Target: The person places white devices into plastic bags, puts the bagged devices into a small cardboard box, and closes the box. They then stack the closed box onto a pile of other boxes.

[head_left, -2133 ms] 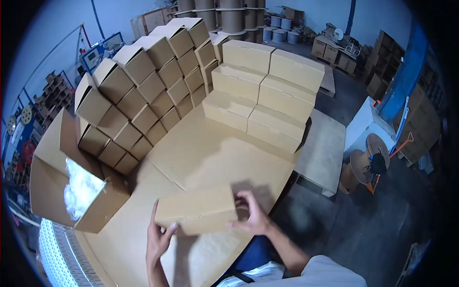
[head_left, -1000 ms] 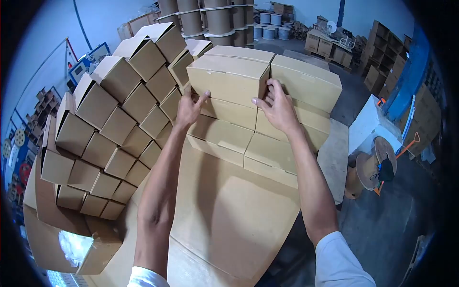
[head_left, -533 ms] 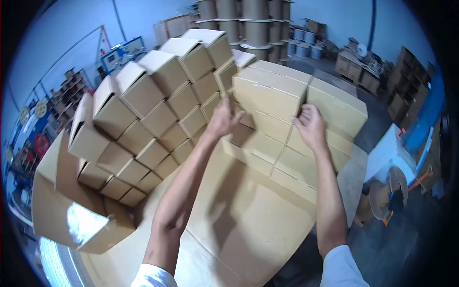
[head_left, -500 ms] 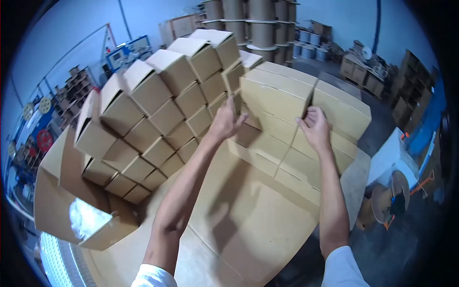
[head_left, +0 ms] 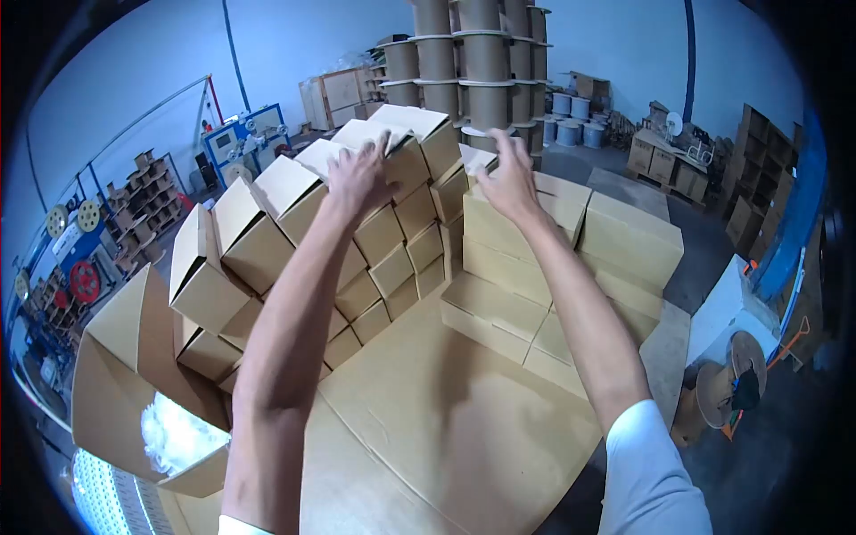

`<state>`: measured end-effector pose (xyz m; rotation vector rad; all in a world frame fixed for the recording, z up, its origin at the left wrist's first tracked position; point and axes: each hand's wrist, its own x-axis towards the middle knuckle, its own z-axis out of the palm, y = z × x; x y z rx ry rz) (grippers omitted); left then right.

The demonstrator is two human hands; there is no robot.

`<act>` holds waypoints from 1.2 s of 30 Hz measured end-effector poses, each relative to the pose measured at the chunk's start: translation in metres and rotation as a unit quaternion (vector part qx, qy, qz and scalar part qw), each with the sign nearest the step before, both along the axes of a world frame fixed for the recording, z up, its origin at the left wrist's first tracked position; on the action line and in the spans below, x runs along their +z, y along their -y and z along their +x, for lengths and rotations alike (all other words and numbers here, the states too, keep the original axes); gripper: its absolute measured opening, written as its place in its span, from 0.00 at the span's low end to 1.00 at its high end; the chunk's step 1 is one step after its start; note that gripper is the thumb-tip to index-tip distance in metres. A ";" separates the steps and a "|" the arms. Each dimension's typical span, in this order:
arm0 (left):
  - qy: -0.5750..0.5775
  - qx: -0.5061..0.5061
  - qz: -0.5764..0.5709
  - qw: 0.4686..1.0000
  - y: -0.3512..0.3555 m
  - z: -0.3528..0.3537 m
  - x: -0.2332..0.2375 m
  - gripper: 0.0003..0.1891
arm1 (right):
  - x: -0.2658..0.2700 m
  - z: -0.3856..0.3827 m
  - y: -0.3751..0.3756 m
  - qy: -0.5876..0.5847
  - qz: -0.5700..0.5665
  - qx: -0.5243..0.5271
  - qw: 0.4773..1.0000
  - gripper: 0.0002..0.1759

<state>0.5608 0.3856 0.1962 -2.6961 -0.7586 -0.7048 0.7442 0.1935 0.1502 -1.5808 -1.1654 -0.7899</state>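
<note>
My left hand is raised with its fingers spread, overlapping the top row of cardboard boxes with loose lids. Its fingertips are right at the end of that row, close to a top box. My right hand is held up with curved fingers apart, over the near left corner of a stack of closed cardboard boxes. Beside its fingers shows a pale box flap. Neither hand has anything in its grasp. A lower closed box sits in front of the closed stack.
The boxes rest on a cardboard-covered surface. At the left, an open carton contains white plastic wrap. Tall stacked spools stand behind. To the right are a white bin and a brown spool.
My left hand has moved up and left toward the top boxes. The right hand has left the gap between two closed boxes and moved up and left. The view has tilted upward.
</note>
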 end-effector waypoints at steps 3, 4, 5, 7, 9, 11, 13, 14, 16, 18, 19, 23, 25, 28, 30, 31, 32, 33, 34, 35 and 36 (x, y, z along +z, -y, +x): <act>-0.012 0.025 0.053 0.998 0.002 0.000 -0.013 0.43 | 0.019 0.019 -0.056 0.018 -0.113 0.003 0.993 0.48; -0.012 0.026 0.054 0.998 0.003 0.000 -0.013 0.41 | 0.025 0.025 -0.072 0.000 -0.153 0.007 0.988 0.51; -0.011 0.025 0.053 0.998 0.004 0.001 -0.012 0.41 | 0.029 0.031 -0.084 0.007 -0.176 0.003 0.984 0.52; -0.013 0.026 0.047 0.998 0.008 -0.001 -0.011 0.41 | 0.027 0.039 -0.106 0.003 -0.220 0.013 0.975 0.53; -0.013 0.025 0.048 0.998 0.007 -0.002 -0.011 0.40 | 0.023 0.045 -0.114 -0.013 -0.264 0.032 0.964 0.52; -0.005 0.018 0.045 0.999 0.007 0.000 -0.012 0.39 | 0.021 0.043 -0.112 -0.044 -0.248 0.056 0.966 0.51; -0.008 0.025 0.042 0.999 0.007 0.001 -0.013 0.40 | 0.018 0.042 -0.114 -0.043 -0.229 0.065 0.970 0.48; -0.009 0.029 0.042 0.999 0.008 0.002 -0.012 0.40 | 0.018 0.042 -0.115 -0.034 -0.209 0.058 0.976 0.48; -0.014 0.034 0.035 0.999 0.011 0.002 -0.013 0.41 | 0.017 0.037 -0.114 -0.017 -0.169 0.044 0.984 0.48; -0.013 0.039 0.039 0.998 0.009 0.002 -0.010 0.43 | 0.020 0.034 -0.112 -0.029 -0.109 0.034 0.993 0.49; -0.014 0.039 0.044 0.998 0.007 0.003 -0.012 0.43 | 0.023 0.034 -0.107 -0.023 -0.082 0.024 0.996 0.49; -0.005 0.034 0.042 0.999 0.001 0.010 -0.016 0.47 | 0.046 0.024 -0.069 -0.050 0.072 -0.031 0.996 0.45; -0.029 0.020 -0.005 0.999 0.007 0.001 -0.007 0.51 | 0.058 -0.005 -0.034 -0.047 0.125 -0.060 0.989 0.45; 0.170 -0.077 0.006 0.982 0.026 -0.008 -0.008 0.52 | 0.048 -0.059 0.035 0.017 0.163 -0.092 0.982 0.47; 0.256 -0.169 -0.024 0.951 0.079 -0.038 -0.001 0.46 | 0.023 -0.105 0.078 0.019 0.200 -0.078 0.977 0.46; 0.317 -0.260 -0.102 0.906 0.109 -0.056 -0.011 0.43 | 0.008 -0.137 0.098 -0.081 0.218 -0.013 0.972 0.46; 0.310 -0.300 -0.227 0.873 0.151 -0.082 -0.015 0.43 | -0.010 -0.172 0.113 -0.182 0.235 0.052 0.953 0.47; 0.288 -0.304 -0.301 0.857 0.173 -0.096 -0.039 0.45 | -0.034 -0.200 0.127 -0.178 0.189 0.004 0.966 0.47; 0.267 -0.336 -0.479 0.766 0.204 -0.118 -0.056 0.47 | -0.054 -0.230 0.140 -0.143 0.133 -0.033 0.980 0.46; 0.240 -0.339 -0.571 0.708 0.229 -0.143 -0.067 0.49 | -0.073 -0.259 0.152 -0.103 0.080 -0.070 0.989 0.45; 0.269 -0.348 -0.537 0.720 0.239 -0.156 -0.093 0.48 | -0.089 -0.288 0.166 -0.078 0.021 -0.058 0.995 0.45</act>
